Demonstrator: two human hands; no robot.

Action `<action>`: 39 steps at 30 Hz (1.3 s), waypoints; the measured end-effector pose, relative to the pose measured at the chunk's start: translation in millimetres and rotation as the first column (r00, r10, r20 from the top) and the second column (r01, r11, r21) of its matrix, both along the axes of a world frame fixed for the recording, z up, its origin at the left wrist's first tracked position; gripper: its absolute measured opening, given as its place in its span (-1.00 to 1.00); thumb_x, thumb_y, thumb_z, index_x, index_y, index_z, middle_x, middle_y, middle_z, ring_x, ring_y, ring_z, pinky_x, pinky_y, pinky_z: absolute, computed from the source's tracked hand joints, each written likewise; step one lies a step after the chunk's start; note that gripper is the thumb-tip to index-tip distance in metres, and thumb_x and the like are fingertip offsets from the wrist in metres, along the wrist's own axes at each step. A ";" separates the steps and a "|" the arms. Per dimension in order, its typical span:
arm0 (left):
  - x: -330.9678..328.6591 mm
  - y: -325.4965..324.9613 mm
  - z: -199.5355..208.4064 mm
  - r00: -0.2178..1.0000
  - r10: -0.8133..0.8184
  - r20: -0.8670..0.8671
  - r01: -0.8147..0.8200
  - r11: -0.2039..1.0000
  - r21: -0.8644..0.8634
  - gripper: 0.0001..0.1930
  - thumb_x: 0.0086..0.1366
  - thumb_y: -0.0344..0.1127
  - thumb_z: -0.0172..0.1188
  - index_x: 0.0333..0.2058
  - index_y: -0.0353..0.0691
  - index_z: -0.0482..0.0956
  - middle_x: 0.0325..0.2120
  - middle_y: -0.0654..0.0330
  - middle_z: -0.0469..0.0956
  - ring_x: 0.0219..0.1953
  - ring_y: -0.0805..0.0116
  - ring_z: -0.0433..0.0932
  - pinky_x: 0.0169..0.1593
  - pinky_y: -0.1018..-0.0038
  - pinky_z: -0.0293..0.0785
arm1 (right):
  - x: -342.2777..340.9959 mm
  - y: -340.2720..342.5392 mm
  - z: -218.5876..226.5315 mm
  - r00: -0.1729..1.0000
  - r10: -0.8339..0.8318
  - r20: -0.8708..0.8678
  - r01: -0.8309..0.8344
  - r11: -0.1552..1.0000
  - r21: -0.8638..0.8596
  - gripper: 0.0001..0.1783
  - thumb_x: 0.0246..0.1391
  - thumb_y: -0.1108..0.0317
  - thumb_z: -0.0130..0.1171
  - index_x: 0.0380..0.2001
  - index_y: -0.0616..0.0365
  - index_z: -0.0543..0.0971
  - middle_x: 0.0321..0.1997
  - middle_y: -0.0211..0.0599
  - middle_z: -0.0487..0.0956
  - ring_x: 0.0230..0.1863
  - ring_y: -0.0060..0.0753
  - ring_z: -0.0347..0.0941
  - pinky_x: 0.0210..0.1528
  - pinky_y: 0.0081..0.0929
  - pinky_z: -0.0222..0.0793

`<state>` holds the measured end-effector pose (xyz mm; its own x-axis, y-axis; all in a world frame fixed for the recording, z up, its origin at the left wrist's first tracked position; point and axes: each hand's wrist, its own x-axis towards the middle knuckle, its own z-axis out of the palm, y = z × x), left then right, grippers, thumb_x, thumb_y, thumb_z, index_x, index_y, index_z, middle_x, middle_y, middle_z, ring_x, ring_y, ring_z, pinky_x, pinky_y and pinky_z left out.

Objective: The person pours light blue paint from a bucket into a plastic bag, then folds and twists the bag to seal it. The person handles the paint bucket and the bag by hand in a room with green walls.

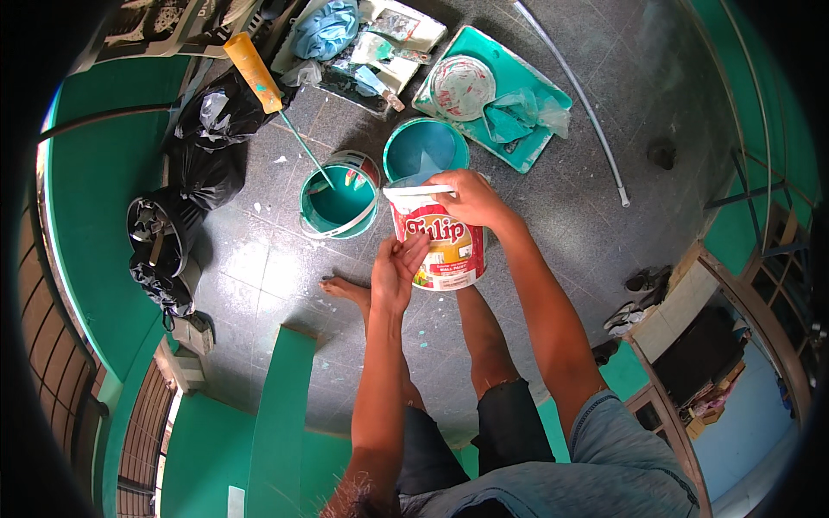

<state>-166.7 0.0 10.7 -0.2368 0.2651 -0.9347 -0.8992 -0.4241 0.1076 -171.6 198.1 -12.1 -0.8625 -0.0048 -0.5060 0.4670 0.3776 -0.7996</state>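
Observation:
A white paint bucket [445, 259] with a red and yellow label hangs in front of me, tilted with its mouth away from me. My right hand [471, 198] is closed over its rim on the right. Against the label on the left lies my left hand [399, 266], its fingers along the bucket's side. Just beyond the mouth stands a second bucket [390, 138] with blue-green liquid inside. A pale blue-grey wedge shows between the two; whether it is pouring liquid I cannot tell. To the left is a bucket of teal paint [337, 205] with its handle across the front.
A yellow roller [253, 71] on a long rod leans in the teal paint bucket. Farther back are a green tray [528, 155] with a lid and a messy tray [350, 95] of brushes and cloth. Black bags [207, 173] line the left; a grey pipe [587, 108] lies right.

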 end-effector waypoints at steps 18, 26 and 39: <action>11.4 -8.5 12.7 0.978 -0.181 -0.102 0.172 0.980 -0.096 -0.63 0.27 -0.16 -0.10 -0.05 -0.30 0.28 -0.11 0.10 0.38 -0.02 0.27 0.38 0.04 0.28 0.42 | -5.6 0.7 -5.3 0.998 -0.069 -0.010 0.069 0.996 0.054 -0.72 -0.05 0.52 0.06 -0.20 0.27 0.53 -0.26 -0.07 0.57 -0.26 -0.25 0.55 -0.20 -0.43 0.46; 18.6 -21.5 14.3 0.939 -0.342 -0.034 0.332 0.927 -0.175 -0.53 0.25 -0.05 -0.02 -0.02 -0.30 0.29 -0.15 0.12 0.37 -0.07 0.31 0.38 -0.05 0.36 0.44 | 54.5 -34.7 29.8 0.998 0.040 0.043 -0.040 0.999 -0.003 -0.74 -0.20 0.49 0.13 -0.32 0.14 0.54 -0.39 -0.09 0.55 -0.30 -0.03 0.48 -0.19 -0.26 0.36; 101.4 -75.4 -39.5 0.909 -0.417 -0.016 0.383 0.849 -0.363 -0.77 0.18 -0.33 0.09 -0.26 -0.26 0.28 -0.34 0.16 0.38 -0.34 0.39 0.45 -0.27 0.48 0.49 | 140.7 -122.6 32.1 0.936 0.351 0.022 -0.343 0.898 0.274 -0.73 -0.19 0.57 0.08 -0.34 0.09 0.58 -0.41 -0.20 0.48 -0.31 -0.17 0.42 -0.24 -0.25 0.34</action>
